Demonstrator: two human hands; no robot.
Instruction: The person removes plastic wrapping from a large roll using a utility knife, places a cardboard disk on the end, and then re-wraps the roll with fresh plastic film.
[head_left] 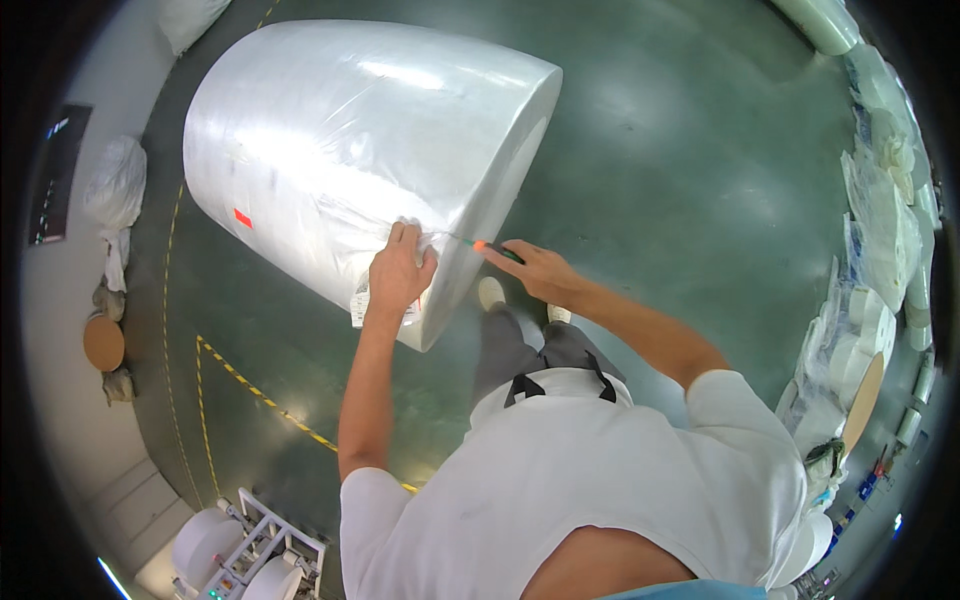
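Observation:
A large white roll (330, 120) wrapped in clear plastic film lies on its side in front of me. My left hand (402, 270) rests on the film near the roll's right end, fingers stretched out and thumb apart. Just right of it, my right hand (540, 272) grips a slim tool (486, 246) with a dark green and orange handle. The tool's thin shaft points left, its tip at the film beside my left fingers; its exact kind is too small to tell. A white printed label (359, 306) shows by my left wrist, and a small red sticker (243, 217) is farther left.
Green floor (680, 180) surrounds the roll, with yellow-black tape lines (262, 396) at the left. Several wrapped white rolls (885, 235) line the right side. A machine with a metal frame (262, 545) stands at the lower left. Wrapped bundles (117, 180) sit by the left wall.

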